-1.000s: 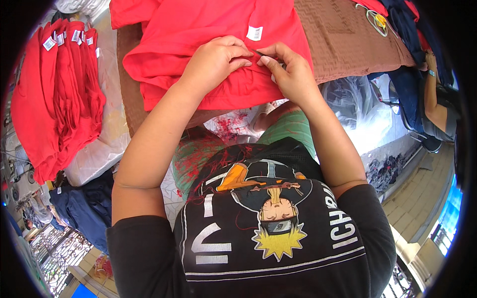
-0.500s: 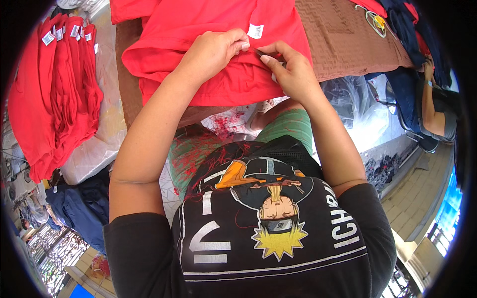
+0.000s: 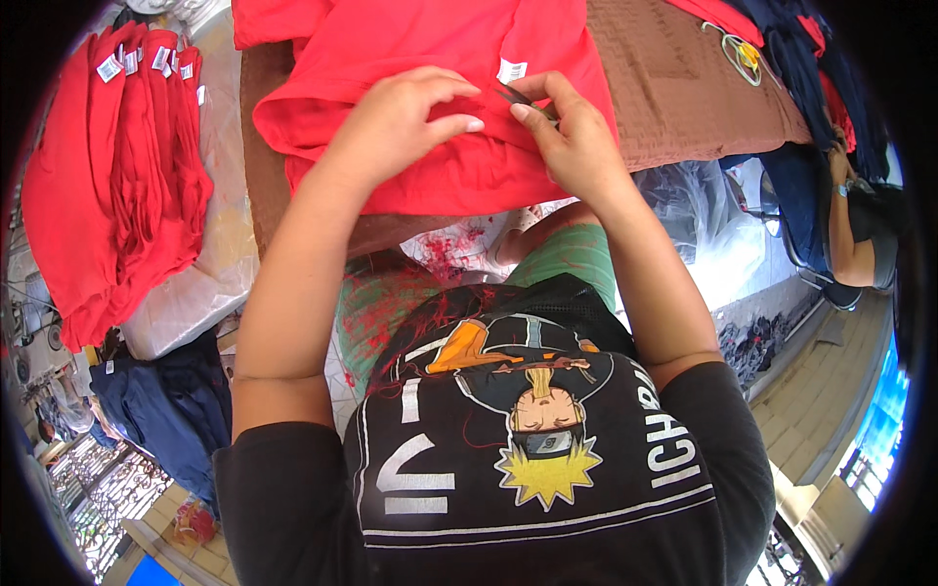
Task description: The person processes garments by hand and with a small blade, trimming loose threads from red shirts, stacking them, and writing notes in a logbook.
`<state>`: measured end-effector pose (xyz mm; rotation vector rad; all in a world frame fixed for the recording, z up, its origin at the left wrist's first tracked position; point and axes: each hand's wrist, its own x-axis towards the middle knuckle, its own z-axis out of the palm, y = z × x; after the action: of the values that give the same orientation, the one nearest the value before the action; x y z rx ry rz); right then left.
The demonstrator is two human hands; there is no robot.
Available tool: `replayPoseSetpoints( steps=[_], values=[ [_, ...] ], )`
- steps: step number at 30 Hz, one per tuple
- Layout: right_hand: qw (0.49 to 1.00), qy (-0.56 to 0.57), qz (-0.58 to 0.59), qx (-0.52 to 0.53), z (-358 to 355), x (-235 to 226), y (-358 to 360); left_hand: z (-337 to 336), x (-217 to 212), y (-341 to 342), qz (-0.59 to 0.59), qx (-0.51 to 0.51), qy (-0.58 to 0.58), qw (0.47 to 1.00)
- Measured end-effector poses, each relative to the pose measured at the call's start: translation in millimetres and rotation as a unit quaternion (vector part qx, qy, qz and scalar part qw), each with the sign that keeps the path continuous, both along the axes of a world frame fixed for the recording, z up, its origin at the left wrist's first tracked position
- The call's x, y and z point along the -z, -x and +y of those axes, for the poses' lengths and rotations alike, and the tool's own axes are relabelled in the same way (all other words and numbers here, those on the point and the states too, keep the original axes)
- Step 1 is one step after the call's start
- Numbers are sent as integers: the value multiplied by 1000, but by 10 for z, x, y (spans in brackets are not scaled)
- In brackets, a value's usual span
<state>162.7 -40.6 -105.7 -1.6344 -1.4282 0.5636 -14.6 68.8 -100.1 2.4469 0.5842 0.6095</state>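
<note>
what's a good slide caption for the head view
Left hand open over a red garment on brown cloth; right hand holding a small dark tool.

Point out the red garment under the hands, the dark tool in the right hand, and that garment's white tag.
Red garment (image 3: 440, 44): head view, upper middle of its cloth.
Dark tool (image 3: 513, 95): head view, exposed pointed end.
White tag (image 3: 511, 70): head view, middle of its face.

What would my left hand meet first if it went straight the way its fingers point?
Probably the tip of the tool in your right hand, facing your left hand; their heights above the red cloth are hard to judge.
</note>
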Motion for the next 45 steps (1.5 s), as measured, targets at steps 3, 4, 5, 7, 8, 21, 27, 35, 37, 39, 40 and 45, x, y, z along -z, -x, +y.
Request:
replayPoseSetpoints(
  steps=[3,4,5,7,8,21,27,35,37,39,40,45],
  values=[
    [996,45,74,4,53,156,24,-55,228,-133,4,-18,-24,1000],
    [996,42,80,5,51,192,18,-76,250,-160,14,-27,-11,999],
    [996,39,85,7,48,221,12,-85,266,-176,12,-47,23,999],
    [996,38,86,6,47,245,5,-35,305,-187,-2,-27,-3,1000],
    [996,39,82,5,47,249,-1,-3,320,-192,-9,-18,-17,1000],
    [997,70,25,-2,47,151,14,173,126,-239,40,-16,112,993],
    [997,53,-38,-33,109,136,22,168,146,-252,37,-19,102,994],
    [990,58,-123,-44,119,35,38,154,16,-47,-4,58,38,998],
    [990,50,-120,-48,82,-78,-17,50,-395,194,-70,104,59,990],
    [994,39,-89,-52,37,-153,-54,-28,-706,368,-35,125,138,982],
    [993,46,-97,-52,36,-166,-46,-39,-809,436,-19,132,173,976],
    [994,48,-94,-43,85,-111,1,-53,-668,402,-12,33,229,973]
  ],
)
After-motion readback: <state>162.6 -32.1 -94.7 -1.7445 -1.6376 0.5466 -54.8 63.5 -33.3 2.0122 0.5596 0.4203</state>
